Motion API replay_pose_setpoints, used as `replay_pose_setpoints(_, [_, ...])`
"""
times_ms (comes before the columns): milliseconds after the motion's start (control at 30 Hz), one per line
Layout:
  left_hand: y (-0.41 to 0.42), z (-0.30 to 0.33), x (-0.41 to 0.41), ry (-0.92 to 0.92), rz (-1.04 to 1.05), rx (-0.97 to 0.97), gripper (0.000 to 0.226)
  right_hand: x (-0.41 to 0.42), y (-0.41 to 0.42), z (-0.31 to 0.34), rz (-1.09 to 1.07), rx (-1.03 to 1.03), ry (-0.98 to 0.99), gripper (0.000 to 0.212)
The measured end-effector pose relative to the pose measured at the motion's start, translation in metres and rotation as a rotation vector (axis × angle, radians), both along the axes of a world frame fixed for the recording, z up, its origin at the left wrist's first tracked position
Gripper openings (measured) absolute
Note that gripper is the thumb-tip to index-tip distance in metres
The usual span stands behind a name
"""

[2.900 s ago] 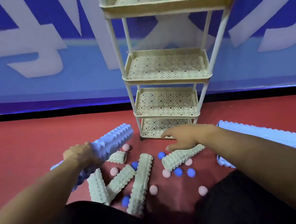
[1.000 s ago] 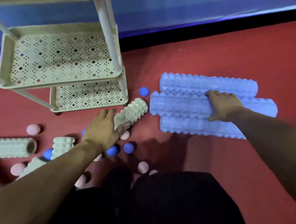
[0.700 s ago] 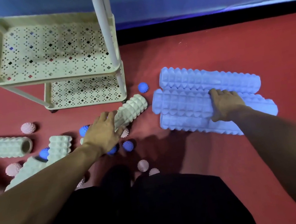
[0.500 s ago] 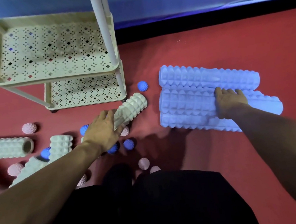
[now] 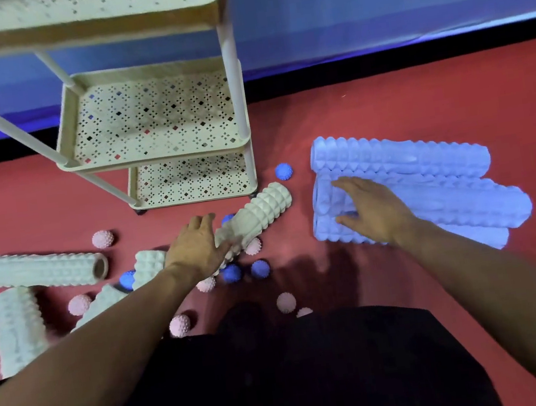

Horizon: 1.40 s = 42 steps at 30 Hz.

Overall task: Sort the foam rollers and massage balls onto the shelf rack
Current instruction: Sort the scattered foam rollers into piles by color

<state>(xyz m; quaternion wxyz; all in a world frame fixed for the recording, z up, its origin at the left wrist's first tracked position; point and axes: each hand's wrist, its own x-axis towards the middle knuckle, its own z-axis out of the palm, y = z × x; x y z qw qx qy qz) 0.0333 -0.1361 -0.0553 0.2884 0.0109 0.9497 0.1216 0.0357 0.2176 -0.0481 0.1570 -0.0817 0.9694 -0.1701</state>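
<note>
The cream shelf rack (image 5: 154,154) stands at the upper left, and the shelves I can see hold nothing. Three long blue foam rollers (image 5: 424,161) lie side by side on the red floor at the right. My right hand (image 5: 373,211) lies over their left ends with straight, spread fingers. A cream roller (image 5: 261,210) lies slanted below the rack. My left hand (image 5: 197,246) rests flat at its lower end, thumb against it. Other cream rollers (image 5: 33,271) lie at the left. Spiky pink balls (image 5: 102,239) and blue balls (image 5: 283,171) are scattered between them.
A blue wall with a black base strip (image 5: 378,65) runs behind the rack. My dark-clothed legs (image 5: 298,369) fill the bottom centre. Bare red floor (image 5: 417,101) lies beyond the blue rollers.
My right hand let go of the middle blue roller and slid left to the rollers' ends, its fingers now straight. My left hand stayed by the slanted cream roller. The view tilted up.
</note>
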Motion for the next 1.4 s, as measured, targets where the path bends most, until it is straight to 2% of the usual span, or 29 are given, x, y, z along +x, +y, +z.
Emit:
replay_pose_setpoints(233, [-0.032,-0.054,0.007,-0.224,0.136,-0.066,0.100,0.021,-0.067,0.002,0.126,-0.050,-0.120,0.075])
replay_pose_setpoints(367, [-0.029,-0.060,0.016,-0.199,0.138,-0.056,0.089,0.027,-0.082,-0.013,0.169,-0.059,-0.184,0.078])
replay_pose_setpoints(733, [-0.031,-0.061,0.001,-0.219,0.139,-0.002,0.093,0.018,-0.099,-0.028,0.130,-0.072,-0.238,0.082])
replay_pose_setpoints(867, [-0.048,-0.033,-0.010,-0.230,-0.020,-0.025,0.095,0.015,-0.104,-0.023,0.114,-0.087,-0.212,0.086])
replay_pose_setpoints(1100, [-0.081,0.033,-0.025,-0.307,-0.361,-0.108,0.074,0.011,-0.134,-0.004,0.216,-0.138,-0.251,0.094])
replay_pose_setpoints(1200, [-0.072,0.045,-0.025,-0.259,-0.487,-0.062,0.069,0.014,-0.145,-0.001,0.264,-0.182,-0.333,0.097])
replay_pose_setpoints(1267, [-0.056,0.045,-0.023,-0.239,-0.533,-0.012,0.077,0.017,-0.147,0.002,0.287,-0.170,-0.398,0.100])
replay_pose_setpoints(1400, [-0.022,0.029,-0.011,-0.197,-0.487,0.142,0.087,0.026,-0.129,-0.008,0.197,-0.179,-0.478,0.097])
